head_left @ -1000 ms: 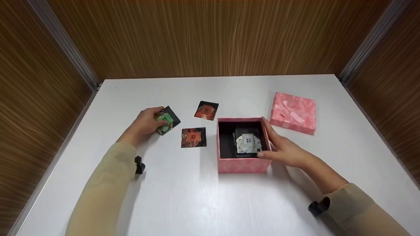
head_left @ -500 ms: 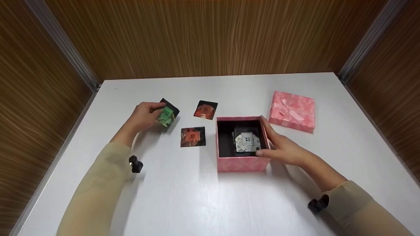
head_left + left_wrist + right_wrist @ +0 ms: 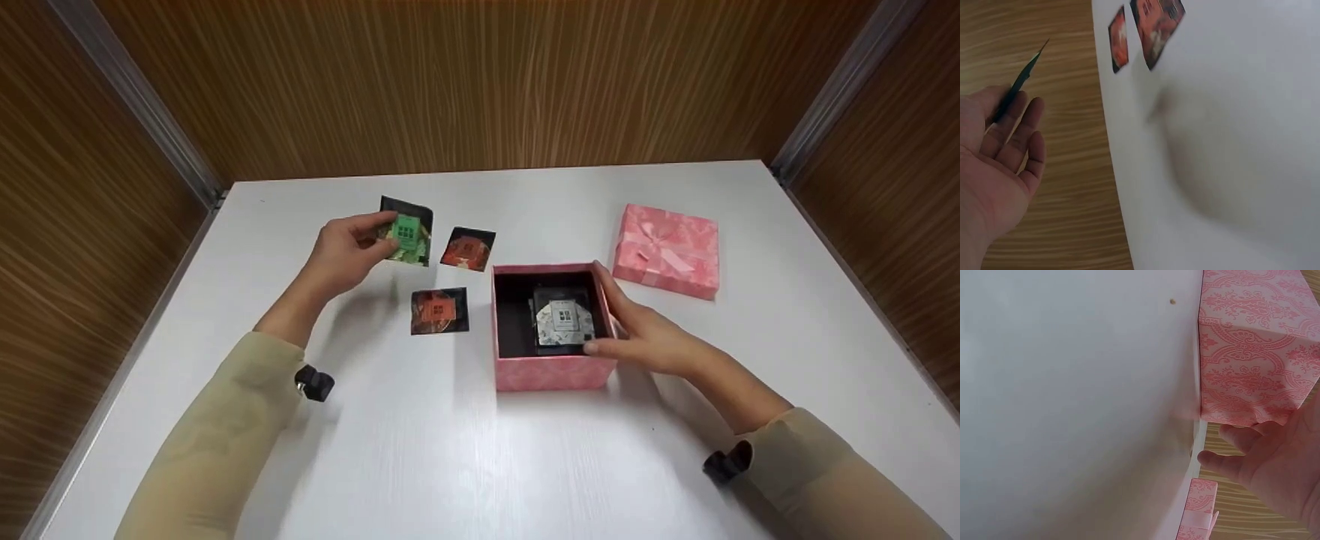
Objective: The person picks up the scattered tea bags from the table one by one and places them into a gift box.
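My left hand (image 3: 349, 253) pinches a flat square black sachet with a green label (image 3: 406, 232) between thumb and fingers, raised above the table at the left. In the left wrist view, that sachet (image 3: 1019, 81) shows edge-on. My right hand (image 3: 660, 341) holds the right side of an open pink box (image 3: 553, 373), its thumb over the near right corner and its fingers along the wall. Inside the box lies a black sachet with a white label (image 3: 565, 321), over others mostly hidden. Two red-labelled sachets, one farther back (image 3: 468, 249) and one nearer (image 3: 439, 310), lie left of the box.
A pink lid with a ribbon bow (image 3: 666, 251) lies on the white table (image 3: 450, 465), behind and right of the box. Wood-grain panels (image 3: 480, 82) stand behind the table and along both sides.
My left hand has lifted the green-labelled sachet off the table and moved it away from me and to the right, turning it more upright. My right hand has stayed on the box.
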Demonstrator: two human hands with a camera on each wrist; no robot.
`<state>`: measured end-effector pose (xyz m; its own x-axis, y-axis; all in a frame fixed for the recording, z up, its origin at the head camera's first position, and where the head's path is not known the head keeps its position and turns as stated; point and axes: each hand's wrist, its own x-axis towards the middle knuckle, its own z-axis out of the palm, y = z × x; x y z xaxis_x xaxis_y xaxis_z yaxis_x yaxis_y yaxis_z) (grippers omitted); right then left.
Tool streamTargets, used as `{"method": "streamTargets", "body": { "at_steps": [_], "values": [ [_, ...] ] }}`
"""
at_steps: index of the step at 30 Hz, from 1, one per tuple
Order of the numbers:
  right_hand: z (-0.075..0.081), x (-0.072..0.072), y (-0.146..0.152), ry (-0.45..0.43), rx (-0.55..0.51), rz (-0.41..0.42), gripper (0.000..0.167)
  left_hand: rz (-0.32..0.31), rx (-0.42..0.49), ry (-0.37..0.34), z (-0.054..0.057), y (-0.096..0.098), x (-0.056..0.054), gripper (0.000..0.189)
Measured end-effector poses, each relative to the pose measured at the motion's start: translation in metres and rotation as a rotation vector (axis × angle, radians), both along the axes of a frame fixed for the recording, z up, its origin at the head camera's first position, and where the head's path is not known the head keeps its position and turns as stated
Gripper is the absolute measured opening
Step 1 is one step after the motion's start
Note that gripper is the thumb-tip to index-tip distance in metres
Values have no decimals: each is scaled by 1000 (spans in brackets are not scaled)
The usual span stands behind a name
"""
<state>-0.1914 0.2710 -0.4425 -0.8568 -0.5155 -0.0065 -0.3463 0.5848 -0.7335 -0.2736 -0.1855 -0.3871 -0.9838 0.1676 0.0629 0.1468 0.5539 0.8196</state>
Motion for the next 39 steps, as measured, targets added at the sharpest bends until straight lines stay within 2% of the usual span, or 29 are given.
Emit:
{"method": "streamTargets", "body": {
  "at_steps": [7,13,19,25,31,39],
  "values": [
    [-1,0,1,3,7,-4,114,-55,44,73,12,24,16,48],
    [-1,1,2,8,5,-3,114,-102,44,144,23,45,30,48],
    [-1,2,2,14,5,1,114,-155,33,152,30,67,43,46],
    [-1,3,1,10,6,0,114,-230,26,164,28,90,53,42],
    [0,3,1,24,2,7,113,-311,27,188,20,112,56,39],
    [0,3,1,19,-6,10,112,-400,-74,249,12,136,56,38]
  ]
}}
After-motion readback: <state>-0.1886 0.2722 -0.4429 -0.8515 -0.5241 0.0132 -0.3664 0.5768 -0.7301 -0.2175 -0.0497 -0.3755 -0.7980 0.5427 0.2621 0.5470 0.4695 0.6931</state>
